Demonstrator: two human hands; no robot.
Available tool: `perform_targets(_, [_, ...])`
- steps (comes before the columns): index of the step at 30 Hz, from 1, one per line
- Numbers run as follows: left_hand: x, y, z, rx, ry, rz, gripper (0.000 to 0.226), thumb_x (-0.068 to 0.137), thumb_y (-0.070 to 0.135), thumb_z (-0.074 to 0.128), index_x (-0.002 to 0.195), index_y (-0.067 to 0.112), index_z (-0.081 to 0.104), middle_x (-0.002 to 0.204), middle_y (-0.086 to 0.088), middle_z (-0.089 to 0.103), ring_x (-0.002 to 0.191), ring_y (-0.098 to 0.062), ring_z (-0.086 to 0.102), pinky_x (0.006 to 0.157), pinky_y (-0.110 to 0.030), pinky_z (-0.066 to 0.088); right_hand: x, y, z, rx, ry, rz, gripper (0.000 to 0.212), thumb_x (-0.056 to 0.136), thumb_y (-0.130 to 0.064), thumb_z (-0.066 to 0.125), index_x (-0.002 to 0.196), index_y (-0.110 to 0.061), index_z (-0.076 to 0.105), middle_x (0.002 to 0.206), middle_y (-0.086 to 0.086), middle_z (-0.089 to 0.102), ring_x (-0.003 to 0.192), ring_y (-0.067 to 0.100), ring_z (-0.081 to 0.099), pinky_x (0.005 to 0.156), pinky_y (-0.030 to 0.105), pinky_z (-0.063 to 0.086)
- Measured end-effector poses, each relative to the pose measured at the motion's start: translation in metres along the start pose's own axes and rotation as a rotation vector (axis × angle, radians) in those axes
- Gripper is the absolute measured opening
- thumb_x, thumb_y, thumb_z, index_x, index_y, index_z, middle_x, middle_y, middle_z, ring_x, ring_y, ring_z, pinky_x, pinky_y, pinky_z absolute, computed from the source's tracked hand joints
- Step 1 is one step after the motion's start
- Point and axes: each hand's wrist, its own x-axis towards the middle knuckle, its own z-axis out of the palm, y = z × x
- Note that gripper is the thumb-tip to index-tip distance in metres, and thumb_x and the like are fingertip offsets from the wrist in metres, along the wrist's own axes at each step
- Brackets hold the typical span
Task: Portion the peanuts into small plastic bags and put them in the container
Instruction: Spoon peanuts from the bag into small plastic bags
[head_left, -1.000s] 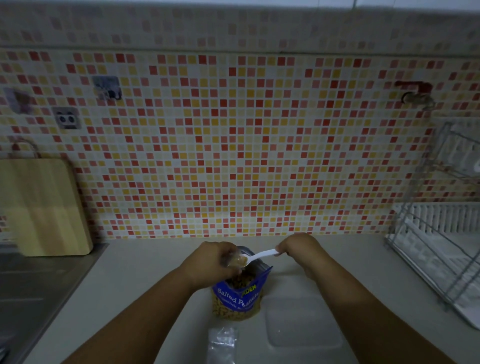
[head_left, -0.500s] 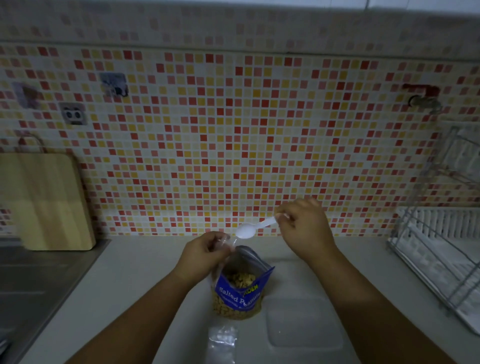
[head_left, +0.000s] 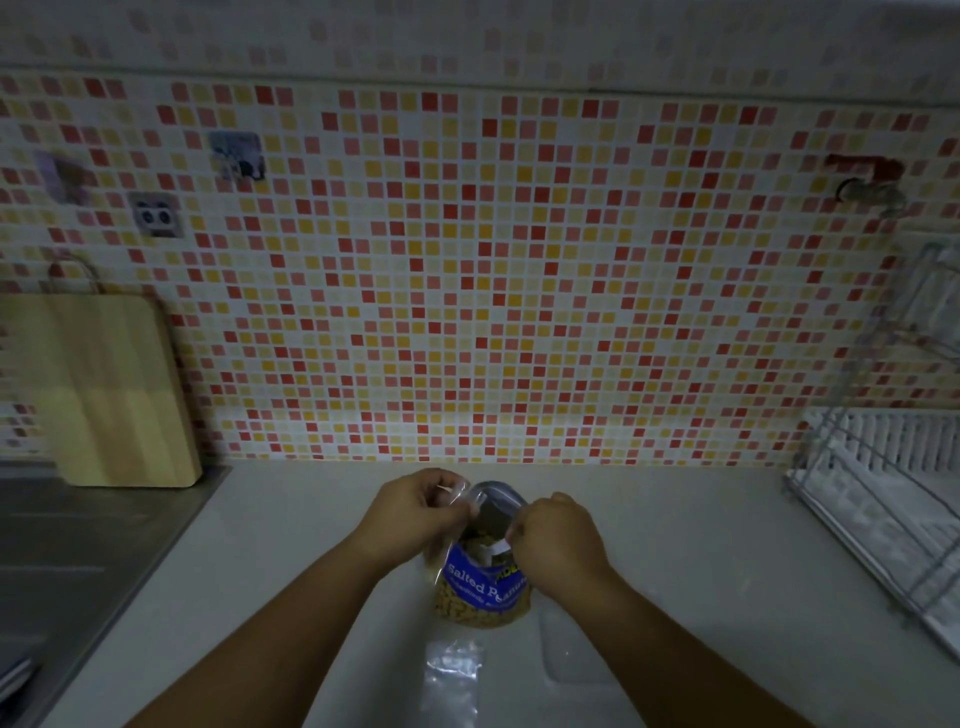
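Observation:
A blue "Salted Peanuts" pouch stands open on the counter, peanuts showing through its clear lower part. My left hand pinches a small clear plastic bag at the pouch's left rim. My right hand holds a white plastic spoon whose bowl dips down into the pouch mouth. Another small clear bag lies flat in front of the pouch. A translucent plastic container rests on the counter just right of that bag, partly behind my right forearm.
A wooden cutting board leans on the tiled wall at left, above a steel sink surface. A white wire dish rack occupies the right side of the counter.
My right hand came down from above the pouch and pushed the spoon into its mouth. My left hand stayed at the pouch's rim with the small bag.

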Motion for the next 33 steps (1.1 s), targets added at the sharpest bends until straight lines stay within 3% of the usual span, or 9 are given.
perform_targets(6, [0.003, -0.002, -0.001, 0.006, -0.008, -0.023, 0.023, 0.078, 0.024, 0.073, 0.100, 0.021, 0.065, 0.095, -0.002, 0.071, 0.089, -0.018, 0.069, 0.082, -0.039, 0.059, 0.013, 0.002, 0.005, 0.339, -0.216, 0.411, 0.021, 0.087, -0.024, 0.056, 0.096, -0.010, 0.070, 0.082, 0.003, 0.062, 0.082, 0.019, 0.061, 0.066, 0.025, 0.042])
perform_targets(11, [0.001, 0.002, -0.001, -0.031, -0.013, -0.030, 0.021, 0.080, 0.024, 0.071, 0.100, 0.020, 0.065, 0.095, -0.003, 0.071, 0.088, -0.018, 0.068, 0.081, -0.035, 0.058, 0.018, 0.005, -0.002, 0.392, -0.307, 0.560, 0.022, 0.088, -0.030, 0.057, 0.092, -0.009, 0.063, 0.067, 0.002, 0.050, 0.082, 0.020, 0.056, 0.070, 0.027, 0.042])
perform_targets(13, [0.000, 0.003, -0.003, -0.089, -0.010, -0.046, 0.022, 0.081, 0.023, 0.071, 0.102, 0.019, 0.066, 0.097, -0.003, 0.071, 0.090, -0.019, 0.068, 0.083, -0.036, 0.058, 0.020, 0.005, -0.009, 0.450, -0.353, 0.654, 0.026, 0.090, -0.032, 0.058, 0.099, -0.007, 0.060, 0.076, 0.004, 0.053, 0.092, 0.021, 0.058, 0.078, 0.028, 0.043])
perform_targets(16, [-0.001, 0.005, -0.007, -0.169, 0.021, -0.057, 0.024, 0.082, 0.019, 0.069, 0.106, 0.016, 0.066, 0.100, -0.005, 0.071, 0.094, -0.022, 0.067, 0.084, -0.035, 0.056, 0.021, 0.010, -0.016, 0.613, -0.346, 0.743, 0.038, 0.091, -0.027, 0.058, 0.120, -0.001, 0.057, 0.114, 0.013, 0.060, 0.113, 0.024, 0.057, 0.094, 0.029, 0.044])
perform_targets(18, [-0.001, 0.005, -0.011, -0.215, 0.038, -0.054, 0.025, 0.082, 0.014, 0.068, 0.107, 0.015, 0.067, 0.099, -0.007, 0.071, 0.094, -0.023, 0.068, 0.081, -0.031, 0.055, 0.012, 0.014, -0.015, 0.801, -0.248, 0.721, 0.034, 0.088, -0.017, 0.060, 0.116, 0.003, 0.060, 0.117, 0.017, 0.062, 0.100, 0.023, 0.060, 0.082, 0.030, 0.050])
perform_targets(21, [-0.001, 0.005, -0.015, -0.208, 0.047, -0.053, 0.025, 0.083, 0.015, 0.068, 0.108, 0.016, 0.067, 0.100, -0.006, 0.071, 0.092, -0.020, 0.068, 0.076, -0.027, 0.056, -0.003, 0.021, -0.017, 1.032, -0.083, 0.720, 0.030, 0.080, -0.006, 0.064, 0.107, 0.006, 0.065, 0.091, 0.014, 0.063, 0.067, 0.016, 0.054, 0.054, 0.023, 0.045])
perform_targets(23, [0.000, 0.005, -0.016, -0.194, 0.051, -0.049, 0.026, 0.082, 0.016, 0.069, 0.109, 0.017, 0.067, 0.101, -0.005, 0.071, 0.091, -0.017, 0.068, 0.073, -0.024, 0.055, 0.004, 0.022, -0.020, 0.954, -0.168, 0.741, 0.031, 0.084, -0.010, 0.062, 0.112, 0.005, 0.063, 0.108, 0.018, 0.064, 0.084, 0.021, 0.060, 0.069, 0.030, 0.051])
perform_targets(26, [0.000, 0.004, -0.017, -0.150, 0.049, -0.041, 0.029, 0.082, 0.018, 0.069, 0.110, 0.019, 0.066, 0.102, -0.002, 0.071, 0.091, -0.013, 0.068, 0.072, -0.022, 0.054, 0.023, 0.030, -0.025, 0.781, -0.304, 0.824, 0.040, 0.091, -0.020, 0.059, 0.124, 0.003, 0.055, 0.132, 0.018, 0.053, 0.121, 0.030, 0.051, 0.103, 0.036, 0.040])
perform_targets(33, [0.001, 0.005, -0.014, 0.045, 0.014, -0.003, 0.040, 0.081, 0.024, 0.071, 0.119, 0.022, 0.060, 0.107, 0.003, 0.067, 0.095, -0.012, 0.065, 0.076, -0.024, 0.055, 0.034, 0.045, -0.028, 0.592, -0.430, 0.801, 0.048, 0.094, -0.027, 0.054, 0.135, -0.003, 0.047, 0.143, 0.015, 0.043, 0.131, 0.028, 0.042, 0.110, 0.036, 0.034])
